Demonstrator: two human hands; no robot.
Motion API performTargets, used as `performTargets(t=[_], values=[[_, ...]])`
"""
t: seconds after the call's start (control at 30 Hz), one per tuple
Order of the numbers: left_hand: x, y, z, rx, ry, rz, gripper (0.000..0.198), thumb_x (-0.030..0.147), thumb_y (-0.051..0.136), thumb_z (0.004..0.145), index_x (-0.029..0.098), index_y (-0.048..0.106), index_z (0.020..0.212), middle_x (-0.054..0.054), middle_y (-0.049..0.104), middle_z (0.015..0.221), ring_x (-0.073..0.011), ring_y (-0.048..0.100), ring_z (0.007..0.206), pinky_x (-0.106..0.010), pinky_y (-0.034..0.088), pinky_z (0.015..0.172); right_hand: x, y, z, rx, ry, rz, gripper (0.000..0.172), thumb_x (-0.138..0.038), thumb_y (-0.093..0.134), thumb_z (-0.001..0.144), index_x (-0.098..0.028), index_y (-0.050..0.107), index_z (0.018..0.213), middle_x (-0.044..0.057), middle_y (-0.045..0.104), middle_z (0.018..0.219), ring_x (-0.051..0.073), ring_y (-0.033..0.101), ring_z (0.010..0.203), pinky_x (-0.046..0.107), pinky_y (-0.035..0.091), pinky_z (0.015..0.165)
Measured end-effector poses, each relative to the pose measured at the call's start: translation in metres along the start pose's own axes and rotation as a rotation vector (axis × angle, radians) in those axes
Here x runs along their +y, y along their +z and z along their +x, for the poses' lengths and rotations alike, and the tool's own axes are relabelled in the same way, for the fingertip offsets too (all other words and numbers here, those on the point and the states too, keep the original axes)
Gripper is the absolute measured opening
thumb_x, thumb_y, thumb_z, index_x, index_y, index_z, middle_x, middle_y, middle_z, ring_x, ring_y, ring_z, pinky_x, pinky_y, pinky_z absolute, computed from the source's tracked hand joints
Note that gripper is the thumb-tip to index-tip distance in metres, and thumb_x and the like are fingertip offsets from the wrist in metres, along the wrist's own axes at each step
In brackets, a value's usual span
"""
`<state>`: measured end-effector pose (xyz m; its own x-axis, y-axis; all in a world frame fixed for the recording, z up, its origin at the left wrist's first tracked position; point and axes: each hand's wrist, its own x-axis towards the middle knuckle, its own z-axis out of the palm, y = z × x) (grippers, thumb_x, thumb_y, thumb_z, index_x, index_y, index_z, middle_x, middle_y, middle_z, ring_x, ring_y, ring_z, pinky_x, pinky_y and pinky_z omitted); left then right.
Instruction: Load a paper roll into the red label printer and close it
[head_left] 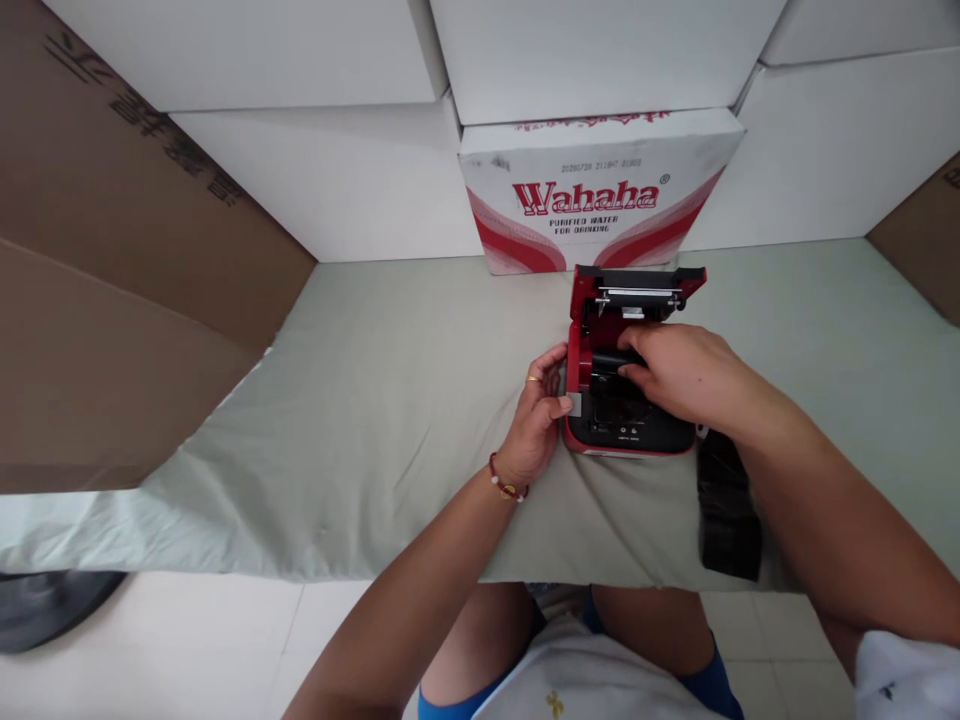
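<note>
A red and black label printer (628, 432) stands on the cloth-covered table with its lid (641, 285) raised. My left hand (536, 415) grips the printer's left side, the thumb on a grey tab (574, 404) and the fingers behind it along the red wall. My right hand (679, 375) reaches into the open body from the right. Its thumb and fingers close around the end of a black roll (611, 362) lying across the inside. Part of the roll and the right side of the inside are hidden behind this hand.
A black, box-shaped item (729, 520) lies right of the printer near the table's front edge. Behind stands a Wahaha water carton (600, 215) against stacked white boxes (322, 180). A large brown carton (135, 330) fills the left, another brown carton (919, 245) the right.
</note>
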<state>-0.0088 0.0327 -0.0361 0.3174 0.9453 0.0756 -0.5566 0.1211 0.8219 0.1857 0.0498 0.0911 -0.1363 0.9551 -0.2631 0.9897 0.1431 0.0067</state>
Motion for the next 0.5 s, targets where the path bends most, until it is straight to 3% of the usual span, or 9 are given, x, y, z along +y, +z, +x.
performTargets(t=[0.23,0.4,0.5], values=[[0.0005,-0.0002,0.0009,0.011,-0.028,-0.003,0.073,0.051,0.09,0.079,0.028,0.065,0.144,-0.009,0.063,0.161,-0.0343,0.049,0.159,-0.052,0.035,0.135,-0.0047,0.0024,0.0016,0.002,-0.009,-0.075,0.033,-0.03,0.053,0.107,-0.019,0.076,0.127,0.019,0.079,0.131,0.036,0.079,0.108,0.04,0.052,0.076],[0.0003,-0.0004,0.0017,0.008,-0.018,0.007,0.073,0.05,0.09,0.078,0.028,0.064,0.143,-0.008,0.062,0.161,-0.0335,0.048,0.16,-0.051,0.035,0.136,-0.0087,0.0012,0.0029,0.033,0.028,-0.092,0.04,-0.025,0.05,0.107,-0.014,0.07,0.14,0.025,0.077,0.133,0.035,0.08,0.102,0.038,0.049,0.069],[0.0002,-0.0001,0.0018,0.004,-0.01,0.012,0.073,0.051,0.09,0.078,0.028,0.065,0.142,-0.009,0.063,0.16,-0.0339,0.051,0.158,-0.052,0.036,0.135,-0.0088,0.0013,0.003,0.048,0.051,-0.054,0.043,-0.023,0.05,0.106,-0.015,0.066,0.145,0.022,0.081,0.124,0.035,0.08,0.101,0.039,0.05,0.071]])
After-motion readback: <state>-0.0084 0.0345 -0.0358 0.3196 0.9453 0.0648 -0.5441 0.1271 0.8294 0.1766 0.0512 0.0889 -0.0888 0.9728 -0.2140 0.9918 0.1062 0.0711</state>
